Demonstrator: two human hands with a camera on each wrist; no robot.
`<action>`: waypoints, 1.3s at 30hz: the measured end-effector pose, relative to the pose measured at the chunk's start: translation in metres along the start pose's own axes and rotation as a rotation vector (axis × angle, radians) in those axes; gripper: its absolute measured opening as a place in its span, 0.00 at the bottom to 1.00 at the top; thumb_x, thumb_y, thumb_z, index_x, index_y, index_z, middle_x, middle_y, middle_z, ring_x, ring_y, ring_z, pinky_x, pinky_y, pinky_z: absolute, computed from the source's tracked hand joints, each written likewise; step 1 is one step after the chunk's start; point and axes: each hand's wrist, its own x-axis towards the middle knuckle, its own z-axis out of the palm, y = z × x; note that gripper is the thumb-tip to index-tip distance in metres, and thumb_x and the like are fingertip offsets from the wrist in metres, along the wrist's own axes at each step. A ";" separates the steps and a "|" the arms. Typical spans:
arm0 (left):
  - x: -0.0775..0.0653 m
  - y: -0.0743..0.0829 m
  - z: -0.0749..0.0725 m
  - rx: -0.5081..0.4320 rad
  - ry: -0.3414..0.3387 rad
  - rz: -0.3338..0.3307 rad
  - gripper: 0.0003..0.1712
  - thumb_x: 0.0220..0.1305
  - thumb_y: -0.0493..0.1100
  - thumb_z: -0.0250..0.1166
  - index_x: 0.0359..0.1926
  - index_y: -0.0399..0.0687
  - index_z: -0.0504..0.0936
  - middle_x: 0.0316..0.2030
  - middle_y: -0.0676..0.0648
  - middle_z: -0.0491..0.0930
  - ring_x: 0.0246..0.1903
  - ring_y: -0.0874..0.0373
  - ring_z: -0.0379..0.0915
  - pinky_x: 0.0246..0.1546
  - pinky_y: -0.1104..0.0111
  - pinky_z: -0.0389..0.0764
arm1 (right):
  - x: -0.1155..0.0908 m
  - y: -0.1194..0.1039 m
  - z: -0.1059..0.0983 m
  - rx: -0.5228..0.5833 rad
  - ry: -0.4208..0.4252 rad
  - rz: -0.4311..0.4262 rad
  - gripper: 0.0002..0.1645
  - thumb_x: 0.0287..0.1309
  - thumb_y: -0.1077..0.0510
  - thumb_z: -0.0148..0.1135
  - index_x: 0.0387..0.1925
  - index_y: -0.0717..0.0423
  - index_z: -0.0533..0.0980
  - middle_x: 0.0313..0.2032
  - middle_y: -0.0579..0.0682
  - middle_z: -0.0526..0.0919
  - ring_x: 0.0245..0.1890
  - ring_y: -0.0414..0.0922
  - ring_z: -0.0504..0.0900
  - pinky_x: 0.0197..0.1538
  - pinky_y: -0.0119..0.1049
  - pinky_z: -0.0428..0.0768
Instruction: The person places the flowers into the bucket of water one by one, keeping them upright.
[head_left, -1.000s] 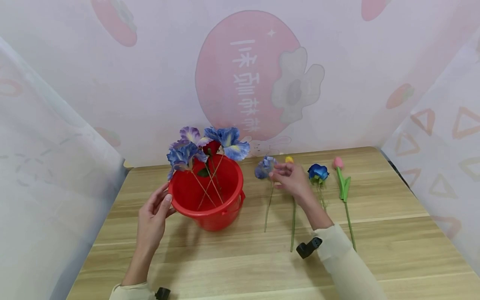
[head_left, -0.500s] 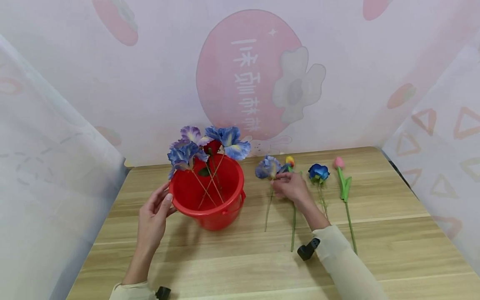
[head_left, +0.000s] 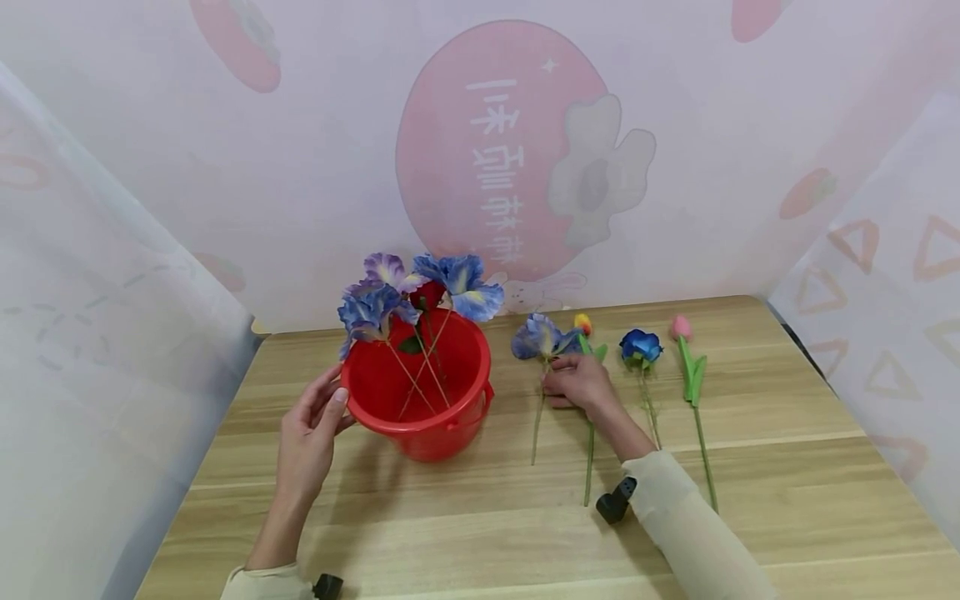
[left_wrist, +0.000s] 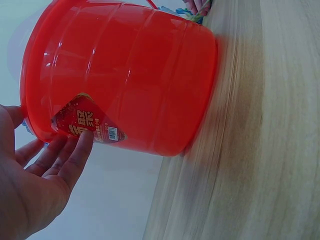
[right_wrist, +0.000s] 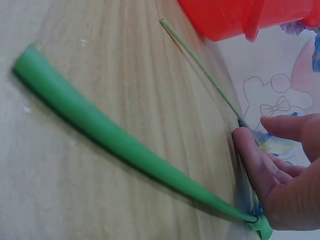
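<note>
My left hand [head_left: 303, 437] holds the red bucket [head_left: 438, 446] by its left rim, thumb over the edge and fingers against the outer wall. Several blue and purple irises [head_left: 372, 312] and a red flower [head_left: 427, 294] stand in it, stems crossing inside. To the bucket's right, a blue-violet iris [head_left: 538, 335] lies on the table. My right hand [head_left: 581, 383] pinches its stem just below the bloom. In the right wrist view, thumb and forefinger close around that thin green stem [right_wrist: 200, 65], whose cut end points toward the bucket.
Right of the iris lie a yellow-red tulip [head_left: 582, 324], partly under my right hand, a blue rose [head_left: 641, 347] and a pink tulip [head_left: 681, 327]. The wooden table [head_left: 480, 533] ends at a printed cloth backdrop [head_left: 315, 192]. A label [left_wrist: 87, 120] marks the bucket's side.
My right hand has come down from beside the iris bloom to its stem, uncovering the petals and the yellow-red tulip's head. My left hand stays on the bucket rim.
</note>
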 end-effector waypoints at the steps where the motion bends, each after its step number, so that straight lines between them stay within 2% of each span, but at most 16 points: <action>1: 0.000 0.000 0.000 0.001 0.000 -0.001 0.28 0.82 0.46 0.60 0.77 0.47 0.73 0.59 0.55 0.83 0.52 0.67 0.87 0.47 0.75 0.89 | 0.001 0.001 0.001 0.006 -0.003 0.003 0.28 0.67 0.66 0.68 0.65 0.74 0.74 0.50 0.69 0.90 0.38 0.45 0.92 0.41 0.41 0.94; 5: 0.000 -0.001 0.000 0.012 0.000 -0.005 0.28 0.82 0.46 0.61 0.77 0.48 0.73 0.60 0.53 0.83 0.52 0.67 0.87 0.48 0.74 0.89 | 0.002 0.003 0.003 0.022 -0.013 0.019 0.28 0.67 0.67 0.67 0.65 0.74 0.74 0.46 0.66 0.91 0.33 0.42 0.91 0.38 0.38 0.93; 11: 0.001 -0.001 0.000 0.013 -0.003 -0.003 0.28 0.82 0.46 0.61 0.78 0.47 0.72 0.61 0.52 0.83 0.52 0.67 0.87 0.48 0.74 0.89 | -0.006 -0.007 0.003 0.012 -0.007 -0.023 0.27 0.69 0.68 0.66 0.66 0.73 0.73 0.52 0.70 0.88 0.34 0.42 0.91 0.40 0.41 0.94; 18: 0.001 0.001 0.000 -0.011 -0.003 0.008 0.28 0.82 0.45 0.61 0.77 0.46 0.73 0.59 0.55 0.83 0.52 0.67 0.87 0.47 0.75 0.89 | -0.021 -0.037 -0.007 -0.015 0.032 -0.120 0.26 0.71 0.65 0.66 0.67 0.68 0.75 0.57 0.70 0.86 0.43 0.50 0.93 0.50 0.49 0.93; 25: 0.001 -0.002 0.000 0.006 0.004 -0.010 0.28 0.82 0.47 0.60 0.77 0.46 0.73 0.61 0.53 0.83 0.53 0.67 0.87 0.48 0.75 0.89 | -0.044 -0.068 -0.015 0.003 0.060 -0.232 0.25 0.70 0.63 0.68 0.66 0.61 0.78 0.57 0.66 0.86 0.45 0.46 0.91 0.44 0.41 0.94; 27: 0.001 -0.003 0.000 0.008 0.004 -0.010 0.28 0.82 0.47 0.60 0.78 0.46 0.72 0.62 0.52 0.83 0.53 0.67 0.86 0.48 0.75 0.89 | -0.050 -0.077 -0.016 0.014 0.069 -0.247 0.25 0.70 0.63 0.68 0.66 0.60 0.78 0.56 0.65 0.86 0.45 0.45 0.91 0.45 0.41 0.94; 33: 0.002 -0.003 0.000 0.008 0.003 -0.011 0.29 0.82 0.47 0.60 0.78 0.46 0.72 0.62 0.53 0.83 0.53 0.67 0.86 0.48 0.75 0.89 | -0.065 -0.100 -0.017 0.058 0.070 -0.299 0.23 0.72 0.64 0.67 0.66 0.60 0.78 0.51 0.59 0.87 0.41 0.40 0.90 0.44 0.38 0.94; 39: 0.001 -0.003 0.001 0.001 0.005 -0.009 0.28 0.82 0.47 0.60 0.77 0.46 0.73 0.60 0.54 0.83 0.53 0.66 0.87 0.48 0.75 0.90 | -0.075 -0.122 -0.011 0.061 0.073 -0.386 0.22 0.72 0.64 0.67 0.65 0.60 0.80 0.48 0.56 0.87 0.43 0.41 0.91 0.43 0.36 0.93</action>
